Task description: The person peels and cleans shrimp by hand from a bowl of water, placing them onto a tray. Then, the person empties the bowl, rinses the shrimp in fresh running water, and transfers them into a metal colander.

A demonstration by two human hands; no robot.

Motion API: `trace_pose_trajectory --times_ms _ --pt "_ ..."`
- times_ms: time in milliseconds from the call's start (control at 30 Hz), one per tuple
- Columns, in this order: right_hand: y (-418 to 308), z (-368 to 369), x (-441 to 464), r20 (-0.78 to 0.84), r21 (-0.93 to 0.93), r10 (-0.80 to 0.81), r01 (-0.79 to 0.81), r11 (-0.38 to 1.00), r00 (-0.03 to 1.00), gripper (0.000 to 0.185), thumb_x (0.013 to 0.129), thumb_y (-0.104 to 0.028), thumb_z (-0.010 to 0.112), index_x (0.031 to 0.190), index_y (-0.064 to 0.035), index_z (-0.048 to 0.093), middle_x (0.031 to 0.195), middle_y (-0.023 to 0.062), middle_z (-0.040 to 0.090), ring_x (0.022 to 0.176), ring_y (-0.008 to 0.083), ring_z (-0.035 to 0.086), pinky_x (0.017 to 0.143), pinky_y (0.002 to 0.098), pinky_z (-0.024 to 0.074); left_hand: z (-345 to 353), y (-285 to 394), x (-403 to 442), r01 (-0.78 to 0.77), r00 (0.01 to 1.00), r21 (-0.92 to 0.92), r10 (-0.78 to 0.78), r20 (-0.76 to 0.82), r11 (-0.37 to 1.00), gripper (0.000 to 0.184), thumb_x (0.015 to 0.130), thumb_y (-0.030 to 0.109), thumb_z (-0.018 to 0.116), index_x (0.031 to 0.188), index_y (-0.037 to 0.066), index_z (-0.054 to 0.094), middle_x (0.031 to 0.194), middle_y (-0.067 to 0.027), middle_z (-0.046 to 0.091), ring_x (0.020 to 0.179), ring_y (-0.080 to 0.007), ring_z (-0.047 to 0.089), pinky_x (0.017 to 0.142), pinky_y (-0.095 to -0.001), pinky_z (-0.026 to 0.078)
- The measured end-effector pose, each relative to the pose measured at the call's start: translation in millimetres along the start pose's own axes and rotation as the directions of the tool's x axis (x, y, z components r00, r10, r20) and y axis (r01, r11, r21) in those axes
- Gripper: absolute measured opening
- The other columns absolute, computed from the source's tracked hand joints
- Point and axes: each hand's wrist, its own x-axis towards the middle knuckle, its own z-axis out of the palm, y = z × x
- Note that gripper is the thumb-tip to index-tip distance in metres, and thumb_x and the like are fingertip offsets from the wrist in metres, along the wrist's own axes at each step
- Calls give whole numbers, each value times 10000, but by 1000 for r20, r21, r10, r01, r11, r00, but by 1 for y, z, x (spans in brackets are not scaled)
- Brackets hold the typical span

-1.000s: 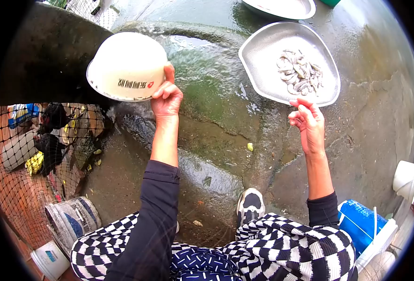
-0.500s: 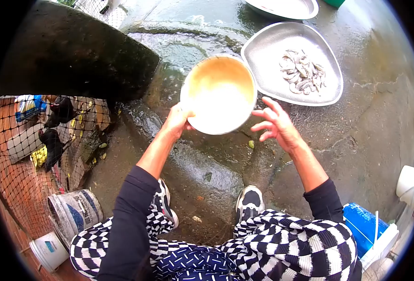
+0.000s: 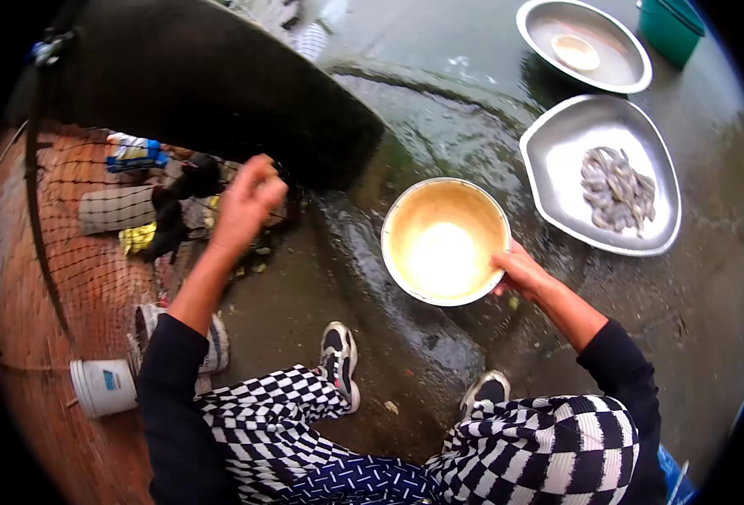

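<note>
My right hand [image 3: 523, 271] grips the right rim of a round metal bowl [image 3: 426, 206], tilted so its pale yellowish inside faces me. I make out nothing inside the bowl. My left hand [image 3: 250, 202] is raised off to the left, away from the bowl, in front of the dark slab and the netting. Its fingers are curled together and slightly blurred; whether anything is in them is hidden. Right of the bowl, a metal strainer basin [image 3: 557, 151] on the wet ground holds a pile of grey shrimp [image 3: 617, 189].
A wide metal basin [image 3: 548, 38] with a small pale dish [image 3: 575, 52] and a green bucket [image 3: 670, 34] stand at the back right. The dark slab [image 3: 195, 93] juts in from the upper left. Below it are black netting [image 3: 77, 252], dark-feathered birds [image 3: 170, 210] and a white bucket [image 3: 104, 387].
My left hand has let go of the bowl and swung left towards the netting. My right hand, free before, has taken the bowl's right rim. The camera view has shifted.
</note>
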Motion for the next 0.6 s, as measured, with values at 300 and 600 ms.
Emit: trace_pose_trajectory --times_ms 300,600 --pt "-22 4 32 66 -16 69 -68 998 995 493 727 -46 407 1220 -45 404 778 126 610 479 157 581 324 234 458 -319 147 109 -495 470 504 706 -530 708 538 927 378 459 1341 55 345 1330 -107 425 1192 -201 440 904 -310 394" --pt "4 35 76 -187 108 29 -9 994 982 491 751 -46 426 1238 -25 365 875 157 605 533 182 614 391 257 519 -337 189 142 -406 357 888 932 -64 217 537 950 460 290 1025 -19 521 915 -147 576 785 -284 568 684 -356 498"
